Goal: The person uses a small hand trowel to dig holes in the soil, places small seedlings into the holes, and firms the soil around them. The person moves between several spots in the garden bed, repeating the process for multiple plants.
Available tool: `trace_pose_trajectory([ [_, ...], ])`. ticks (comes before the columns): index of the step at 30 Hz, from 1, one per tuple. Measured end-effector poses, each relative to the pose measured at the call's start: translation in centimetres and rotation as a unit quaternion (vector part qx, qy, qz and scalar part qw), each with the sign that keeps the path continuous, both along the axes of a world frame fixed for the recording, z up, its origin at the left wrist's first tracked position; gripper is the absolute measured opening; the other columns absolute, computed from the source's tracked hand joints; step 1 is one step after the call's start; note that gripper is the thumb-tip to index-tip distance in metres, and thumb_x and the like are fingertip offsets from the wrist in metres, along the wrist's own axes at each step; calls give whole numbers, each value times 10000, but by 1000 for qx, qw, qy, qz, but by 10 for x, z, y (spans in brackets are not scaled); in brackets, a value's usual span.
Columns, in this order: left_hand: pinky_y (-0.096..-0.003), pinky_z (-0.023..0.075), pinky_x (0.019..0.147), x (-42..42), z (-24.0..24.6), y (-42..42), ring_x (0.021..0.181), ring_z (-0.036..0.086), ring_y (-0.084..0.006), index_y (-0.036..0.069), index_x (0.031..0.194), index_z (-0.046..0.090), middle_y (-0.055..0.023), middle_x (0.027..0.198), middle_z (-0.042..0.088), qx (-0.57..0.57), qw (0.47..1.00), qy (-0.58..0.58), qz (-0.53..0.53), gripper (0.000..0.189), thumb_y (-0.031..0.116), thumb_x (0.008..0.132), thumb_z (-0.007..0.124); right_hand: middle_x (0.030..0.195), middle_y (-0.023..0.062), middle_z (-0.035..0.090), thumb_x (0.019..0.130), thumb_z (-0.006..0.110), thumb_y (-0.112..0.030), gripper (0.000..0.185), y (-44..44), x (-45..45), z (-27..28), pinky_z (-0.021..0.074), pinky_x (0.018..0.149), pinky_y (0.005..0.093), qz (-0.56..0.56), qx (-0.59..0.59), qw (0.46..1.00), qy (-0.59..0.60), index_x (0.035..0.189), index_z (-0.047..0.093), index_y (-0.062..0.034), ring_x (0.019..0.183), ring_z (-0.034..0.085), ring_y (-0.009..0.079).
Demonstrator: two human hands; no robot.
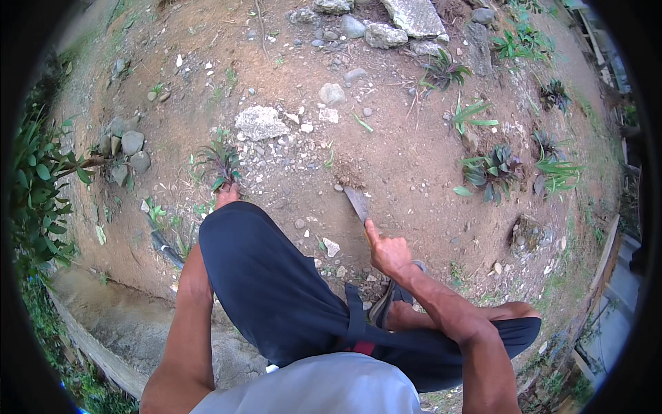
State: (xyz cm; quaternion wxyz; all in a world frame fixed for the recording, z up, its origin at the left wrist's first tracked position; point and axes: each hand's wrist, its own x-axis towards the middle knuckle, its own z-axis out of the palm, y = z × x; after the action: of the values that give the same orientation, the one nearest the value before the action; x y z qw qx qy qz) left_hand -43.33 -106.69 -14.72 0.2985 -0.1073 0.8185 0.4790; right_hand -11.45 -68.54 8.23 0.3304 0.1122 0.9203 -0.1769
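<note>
My right hand (pixel 391 254) grips a metal-bladed hand tool (pixel 357 203), its index finger stretched along the tool. The handle is hidden in my fist. The blade's far end meets a small mound of loose soil (pixel 350 177) in the bare ground. Beyond my raised left knee, my left hand (pixel 228 194) is closed around the base of a leafy plant (pixel 221 159) with purple and green leaves. My knee covers part of that hand and wrist, and the plant's lower end is out of sight.
Pale stones (pixel 261 123) and gravel lie ahead. Several purple-green plants (pixel 495 168) stand in the soil at right. Rocks (pixel 133 143) cluster at left near a shrub (pixel 44 178). A black pipe (pixel 164 246) lies by my left leg. Larger slabs (pixel 414 18) rest at the top.
</note>
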Motion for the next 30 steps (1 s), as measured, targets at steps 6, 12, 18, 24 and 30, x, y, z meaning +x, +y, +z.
trace_pose_trajectory([
  [6, -302, 409, 529, 7, 31, 46, 567, 531, -108, 88, 1202, 623, 22, 698, 528, 53, 990, -124, 36, 267, 308, 1052, 592, 861, 220, 756, 849, 614, -117, 825, -16, 24, -20, 590, 667, 516, -80, -16, 997, -4, 1612, 307, -57, 710, 751, 379],
  [12, -298, 423, 558, -2, 20, 13, 599, 509, -107, 124, 1061, 658, 23, 743, 573, -3, 993, -87, 79, 178, 294, 1008, 664, 879, 225, 760, 846, 613, -109, 778, 61, -60, 59, 600, 693, 505, 91, -32, 991, -93, 1582, 370, -50, 756, 762, 373],
  [18, -306, 457, 608, -4, 26, 39, 655, 529, -121, 93, 1297, 615, 15, 790, 539, -45, 983, -169, 57, 406, 345, 991, 704, 815, 219, 752, 840, 616, -114, 879, -18, 12, -24, 598, 675, 507, -36, 20, 999, -18, 1627, 233, -29, 719, 757, 365],
  [24, -308, 433, 546, 8, 25, 5, 615, 511, -119, 139, 1282, 607, 17, 774, 532, -18, 980, -149, 127, 510, 388, 895, 825, 845, 236, 750, 843, 616, -120, 825, 31, -20, 35, 592, 676, 516, 8, -32, 998, -54, 1609, 317, -57, 748, 756, 375],
  [30, -342, 458, 607, -8, 15, 14, 674, 560, -155, 100, 1214, 601, -12, 843, 609, -76, 990, -113, 27, 454, 417, 929, 758, 859, 214, 758, 852, 608, -117, 787, 61, -47, 34, 599, 686, 500, 63, -1, 994, -84, 1603, 372, -117, 747, 756, 374],
])
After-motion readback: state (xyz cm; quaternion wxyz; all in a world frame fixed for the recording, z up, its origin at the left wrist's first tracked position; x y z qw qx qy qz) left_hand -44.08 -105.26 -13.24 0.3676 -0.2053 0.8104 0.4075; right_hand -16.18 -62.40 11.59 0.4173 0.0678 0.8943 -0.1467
